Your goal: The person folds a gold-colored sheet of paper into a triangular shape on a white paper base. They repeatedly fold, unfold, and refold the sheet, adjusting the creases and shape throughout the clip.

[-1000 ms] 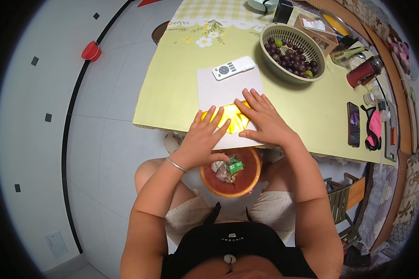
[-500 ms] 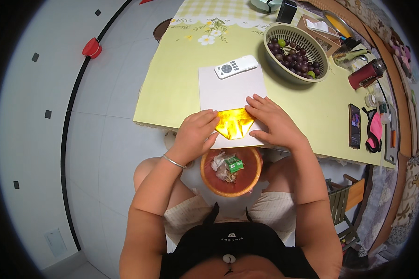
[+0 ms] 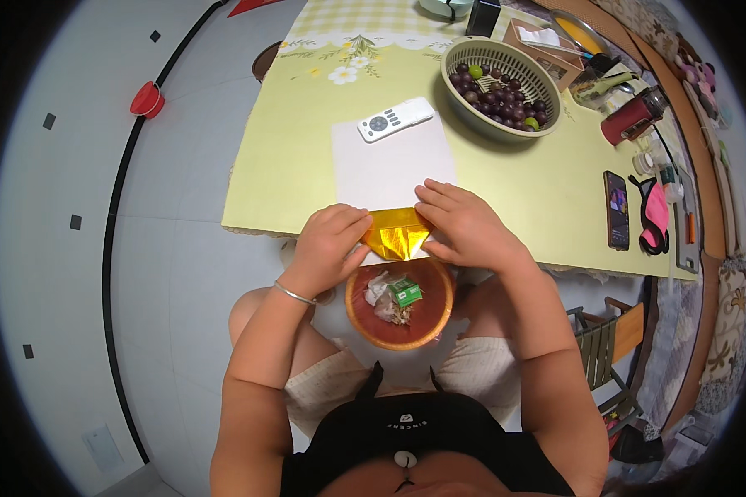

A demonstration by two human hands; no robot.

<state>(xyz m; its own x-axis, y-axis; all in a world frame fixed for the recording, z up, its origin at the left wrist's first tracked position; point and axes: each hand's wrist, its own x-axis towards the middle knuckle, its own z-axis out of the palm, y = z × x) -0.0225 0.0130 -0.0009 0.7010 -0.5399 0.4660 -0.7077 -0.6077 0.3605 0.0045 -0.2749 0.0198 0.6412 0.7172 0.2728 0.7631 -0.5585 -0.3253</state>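
A folded piece of shiny gold foil paper point(image 3: 396, 235) lies at the table's near edge, its lower corners slanting in and a band running along its top. My left hand point(image 3: 331, 242) grips its left end, fingertips on the upper corner and thumb lower down. At the right end my right hand point(image 3: 470, 228) holds it in the same way, with the fingers over the upper corner and the thumb beside the lower slant. Beneath the foil is a white sheet point(image 3: 389, 172). A white remote control point(image 3: 396, 120) rests on the sheet's far edge.
Right of the sheet stands a basket point(image 3: 547, 103) of dark grapes. Farther right are a phone point(image 3: 616, 210), a pink-and-black eye mask point(image 3: 655, 217) and a red flask point(image 3: 634, 118). A bin point(image 3: 399, 340) with a green box and crumpled tissue sits below the table edge.
The whole view has shifted a little. The gold foil has come slightly nearer the table's front edge, farther from the remote, and both hands have moved with it.
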